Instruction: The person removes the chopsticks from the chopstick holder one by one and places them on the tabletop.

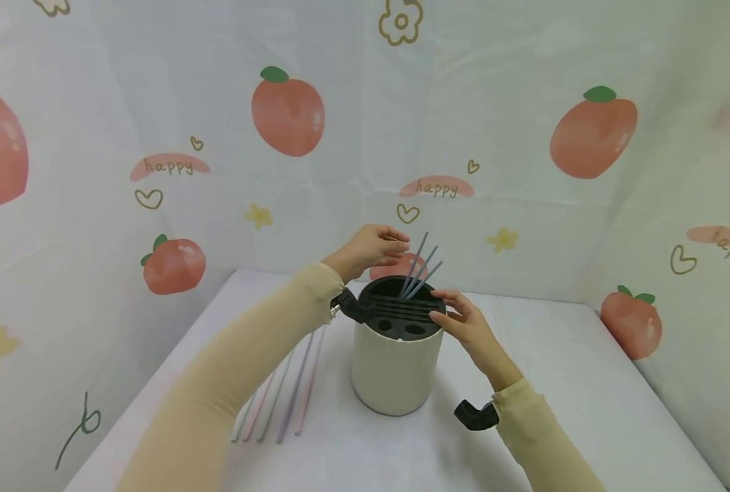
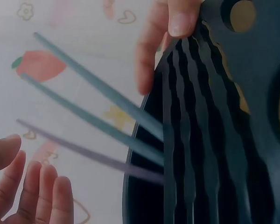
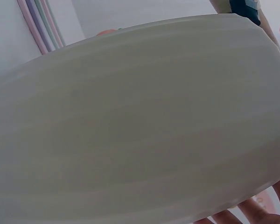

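Note:
A cream round utensil holder (image 1: 396, 372) with a black slotted top (image 1: 402, 311) stands upright. Three thin straws lean in its large rear opening: a purple straw (image 2: 84, 153), a blue-green straw (image 2: 88, 116) and another blue-green straw (image 2: 98, 87). Beside their upper ends is my left hand (image 1: 377, 247), fingers loosely extended, with nothing in it. My right hand (image 1: 466, 328) holds the holder's right rim, thumb on the black top and fingers along the outer side. In the right wrist view, the holder's wall (image 3: 140, 116) fills most of the frame, and fingertips (image 3: 252, 212) show beneath its edge.
Several pink, green and purple straws (image 1: 288, 396) lie side by side on the white table (image 1: 543, 355), left of the holder. Behind the table hangs a pale curtain (image 1: 494, 68) printed with peaches and flowers.

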`<action>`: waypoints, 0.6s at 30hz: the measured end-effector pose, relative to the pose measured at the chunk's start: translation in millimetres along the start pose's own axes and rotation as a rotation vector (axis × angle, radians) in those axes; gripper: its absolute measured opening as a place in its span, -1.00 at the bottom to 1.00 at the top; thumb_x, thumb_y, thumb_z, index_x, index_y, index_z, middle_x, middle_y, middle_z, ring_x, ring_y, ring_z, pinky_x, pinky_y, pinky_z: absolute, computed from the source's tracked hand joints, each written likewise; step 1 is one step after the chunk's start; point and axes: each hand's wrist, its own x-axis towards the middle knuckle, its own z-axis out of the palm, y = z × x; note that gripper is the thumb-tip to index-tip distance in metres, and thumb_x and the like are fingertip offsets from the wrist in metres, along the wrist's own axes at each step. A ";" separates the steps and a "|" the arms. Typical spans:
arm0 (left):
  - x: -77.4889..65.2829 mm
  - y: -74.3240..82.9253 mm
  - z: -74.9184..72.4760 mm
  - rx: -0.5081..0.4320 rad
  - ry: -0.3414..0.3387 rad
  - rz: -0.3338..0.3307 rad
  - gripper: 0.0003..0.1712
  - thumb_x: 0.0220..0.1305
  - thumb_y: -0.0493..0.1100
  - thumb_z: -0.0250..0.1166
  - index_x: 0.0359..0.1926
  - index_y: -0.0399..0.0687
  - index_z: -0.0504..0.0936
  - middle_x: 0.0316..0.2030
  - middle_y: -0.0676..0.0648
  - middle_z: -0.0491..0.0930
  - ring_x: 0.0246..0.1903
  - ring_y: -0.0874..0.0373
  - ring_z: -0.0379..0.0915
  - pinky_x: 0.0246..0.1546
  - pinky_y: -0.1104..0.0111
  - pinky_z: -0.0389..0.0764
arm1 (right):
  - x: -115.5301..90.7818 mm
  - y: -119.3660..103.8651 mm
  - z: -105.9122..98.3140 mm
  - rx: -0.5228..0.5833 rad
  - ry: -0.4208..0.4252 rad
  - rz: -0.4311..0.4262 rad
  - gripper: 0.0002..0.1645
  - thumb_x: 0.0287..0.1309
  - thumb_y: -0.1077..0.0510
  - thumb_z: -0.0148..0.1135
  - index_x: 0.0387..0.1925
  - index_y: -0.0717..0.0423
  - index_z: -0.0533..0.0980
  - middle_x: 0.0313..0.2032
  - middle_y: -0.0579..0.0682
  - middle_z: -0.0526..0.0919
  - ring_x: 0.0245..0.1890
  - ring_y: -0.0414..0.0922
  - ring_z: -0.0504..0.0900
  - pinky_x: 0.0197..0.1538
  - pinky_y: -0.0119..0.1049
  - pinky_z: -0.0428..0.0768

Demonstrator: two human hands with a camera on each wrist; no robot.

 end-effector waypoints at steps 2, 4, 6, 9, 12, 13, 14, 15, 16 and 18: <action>3.4 0.3 5.7 0.019 -0.007 -0.005 -0.61 0.35 -0.24 0.22 0.15 -0.31 0.50 0.13 -0.25 0.51 0.11 -0.12 0.49 0.12 0.19 0.56 | 0.2 0.3 0.0 -0.001 0.001 -0.002 -0.46 0.31 0.21 0.16 0.25 0.29 0.29 0.21 0.23 0.36 0.01 -0.25 0.55 0.06 -0.45 0.51; 5.9 0.3 10.5 0.024 -0.009 -0.014 -0.62 0.35 -0.25 0.22 0.14 -0.31 0.51 0.13 -0.25 0.51 0.15 -0.14 0.46 0.13 0.18 0.56 | -0.1 0.4 0.0 -0.004 0.001 -0.003 -0.46 0.31 0.20 0.16 0.25 0.29 0.29 0.21 0.23 0.36 0.02 -0.24 0.55 0.06 -0.45 0.51; 7.4 -0.3 14.1 0.025 -0.015 -0.020 -0.63 0.35 -0.27 0.21 0.13 -0.33 0.51 0.13 -0.27 0.51 0.17 -0.16 0.45 0.13 0.18 0.55 | -0.2 0.6 0.1 -0.008 0.000 -0.003 -0.46 0.31 0.20 0.16 0.26 0.28 0.29 0.22 0.23 0.36 0.04 -0.21 0.54 0.07 -0.44 0.50; 8.0 -1.0 17.5 0.016 -0.029 -0.035 -0.64 0.35 -0.31 0.19 0.13 -0.35 0.50 0.12 -0.29 0.53 0.15 -0.17 0.46 0.13 0.18 0.55 | -0.4 1.0 0.2 -0.009 -0.002 -0.003 -0.46 0.31 0.20 0.16 0.26 0.27 0.29 0.22 0.23 0.36 0.05 -0.19 0.54 0.08 -0.44 0.50; 8.6 -2.2 19.1 0.016 -0.048 -0.049 -0.64 0.35 -0.35 0.18 0.14 -0.35 0.49 0.10 -0.30 0.55 0.10 -0.12 0.51 0.14 0.18 0.55 | -0.7 1.0 0.4 -0.005 -0.006 -0.005 -0.46 0.32 0.19 0.15 0.26 0.27 0.29 0.23 0.24 0.35 0.05 -0.20 0.54 0.08 -0.44 0.50; 9.0 -2.8 19.5 0.021 -0.051 -0.053 -0.64 0.34 -0.36 0.18 0.14 -0.35 0.50 0.09 -0.30 0.56 0.07 -0.10 0.53 0.13 0.19 0.55 | -0.8 0.9 0.4 -0.004 -0.007 -0.006 -0.46 0.32 0.20 0.15 0.26 0.28 0.29 0.23 0.24 0.35 0.05 -0.21 0.54 0.08 -0.44 0.50; 9.2 -3.1 19.9 0.025 -0.054 -0.055 -0.65 0.34 -0.36 0.18 0.13 -0.35 0.49 0.08 -0.30 0.57 0.05 -0.09 0.54 0.13 0.18 0.56 | -1.0 0.9 0.3 -0.004 -0.008 -0.008 -0.46 0.32 0.20 0.15 0.26 0.28 0.29 0.23 0.24 0.34 0.05 -0.21 0.54 0.08 -0.44 0.50; 9.7 -3.6 20.2 0.036 -0.055 -0.055 -0.66 0.33 -0.37 0.18 0.11 -0.35 0.50 0.08 -0.30 0.58 0.02 -0.06 0.55 0.11 0.19 0.56 | -1.0 0.9 0.3 -0.005 -0.009 -0.009 -0.46 0.32 0.19 0.14 0.26 0.27 0.29 0.24 0.24 0.34 0.05 -0.20 0.54 0.09 -0.43 0.50; 9.9 -3.8 20.7 0.048 -0.054 -0.054 -0.67 0.33 -0.37 0.18 0.09 -0.34 0.51 0.07 -0.30 0.58 0.00 -0.04 0.55 0.10 0.20 0.57 | -1.1 0.8 0.1 -0.006 -0.011 -0.010 -0.46 0.32 0.19 0.14 0.26 0.27 0.29 0.24 0.24 0.34 0.06 -0.19 0.53 0.09 -0.43 0.50; 10.3 -4.6 21.6 0.076 -0.054 -0.050 -0.68 0.31 -0.38 0.19 0.07 -0.36 0.51 0.06 -0.31 0.58 -0.05 -0.03 0.56 0.07 0.21 0.59 | -1.1 1.0 -0.2 -0.013 -0.011 -0.010 -0.47 0.32 0.19 0.14 0.26 0.26 0.29 0.24 0.24 0.35 0.07 -0.15 0.53 0.10 -0.41 0.50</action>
